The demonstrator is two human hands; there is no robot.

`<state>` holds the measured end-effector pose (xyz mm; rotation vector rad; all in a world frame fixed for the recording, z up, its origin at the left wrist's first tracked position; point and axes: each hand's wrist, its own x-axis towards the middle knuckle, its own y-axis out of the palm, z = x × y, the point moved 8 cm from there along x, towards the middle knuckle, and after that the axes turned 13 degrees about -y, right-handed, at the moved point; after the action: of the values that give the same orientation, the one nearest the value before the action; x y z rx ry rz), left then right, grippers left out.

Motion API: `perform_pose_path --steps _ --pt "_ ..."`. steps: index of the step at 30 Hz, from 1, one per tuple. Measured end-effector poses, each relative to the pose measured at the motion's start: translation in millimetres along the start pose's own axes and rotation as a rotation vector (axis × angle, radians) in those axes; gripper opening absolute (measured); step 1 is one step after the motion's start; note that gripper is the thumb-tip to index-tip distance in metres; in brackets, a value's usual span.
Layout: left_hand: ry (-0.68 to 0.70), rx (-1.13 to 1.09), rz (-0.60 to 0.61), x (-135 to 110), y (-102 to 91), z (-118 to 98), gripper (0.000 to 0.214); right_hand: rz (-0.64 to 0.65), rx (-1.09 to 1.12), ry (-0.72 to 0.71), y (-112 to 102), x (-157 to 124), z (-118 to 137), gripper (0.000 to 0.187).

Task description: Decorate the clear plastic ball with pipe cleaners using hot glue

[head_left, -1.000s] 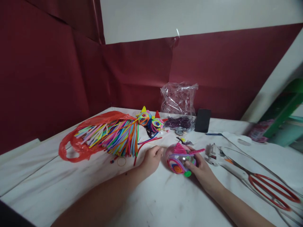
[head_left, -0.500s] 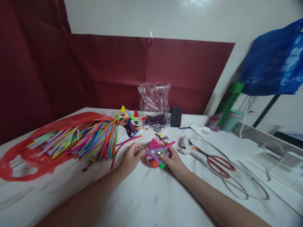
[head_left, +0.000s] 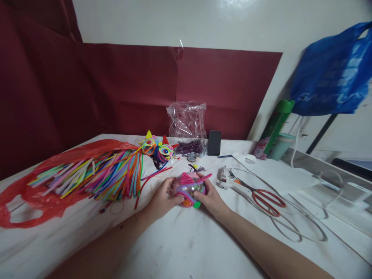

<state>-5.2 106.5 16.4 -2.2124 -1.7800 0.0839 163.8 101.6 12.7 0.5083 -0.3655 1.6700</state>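
A clear round ball point(head_left: 190, 189), trimmed with pink, purple, orange and green pipe cleaners, sits between my two hands over the front middle of the table. My left hand point(head_left: 165, 194) grips its left side, the thumb lying across the front. On the opposite side my right hand point(head_left: 209, 198) is closed round it, thumb on the clear surface. A pink pointed piece stands on top of the ball, and a pink strip sticks out to the right. My fingers behind it are partly hidden.
At left, many coloured pipe cleaners point(head_left: 116, 174) lie on a red plastic bag point(head_left: 55, 159). Two similar decorated balls point(head_left: 165, 152) sit behind them. To the right are a glue gun point(head_left: 223, 178), scissors point(head_left: 266, 201) and a looping cable. A phone point(head_left: 214, 142) leans at the back.
My left hand has moved in from beside the ball and now grips its left side. The ball has turned, so its round eye decoration is mostly covered. My right hand keeps its hold.
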Motion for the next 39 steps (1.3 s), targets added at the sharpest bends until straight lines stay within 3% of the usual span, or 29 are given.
perform_pose_path --steps 5,9,11,16,20,28,31,39 --pt "0.019 0.005 -0.052 -2.4 -2.9 -0.3 0.053 -0.008 -0.012 0.009 -0.6 -0.2 -1.4 0.083" --pt "0.032 -0.003 -0.450 -5.4 -49.4 -14.6 0.030 -0.027 0.003 0.016 -1.5 0.0 -4.0 0.080" --pt "0.029 0.018 -0.550 -1.1 -73.7 -24.6 0.028 -0.029 -0.002 0.022 -1.6 0.0 -4.1 0.078" --pt "-0.052 0.154 -0.603 14.9 -126.3 -36.9 0.022 -0.013 -0.033 0.039 -3.4 -0.8 -4.6 0.069" --pt "-0.110 0.324 -0.591 -0.6 -149.0 -37.3 0.020 -0.035 -0.052 0.044 -8.3 -0.9 -8.8 0.068" --pt "-0.200 0.446 -0.658 -53.9 -178.6 -16.8 0.018 -0.047 -0.066 0.011 -8.8 0.7 -9.8 0.063" --pt "-0.217 0.454 -0.716 -64.3 -185.4 -6.2 0.031 -0.062 -0.064 0.005 -10.4 0.6 -10.6 0.064" --pt "-0.159 0.437 -0.849 -97.7 -174.6 -7.9 0.029 -0.056 -0.100 0.034 -17.0 -2.0 -20.1 0.068"
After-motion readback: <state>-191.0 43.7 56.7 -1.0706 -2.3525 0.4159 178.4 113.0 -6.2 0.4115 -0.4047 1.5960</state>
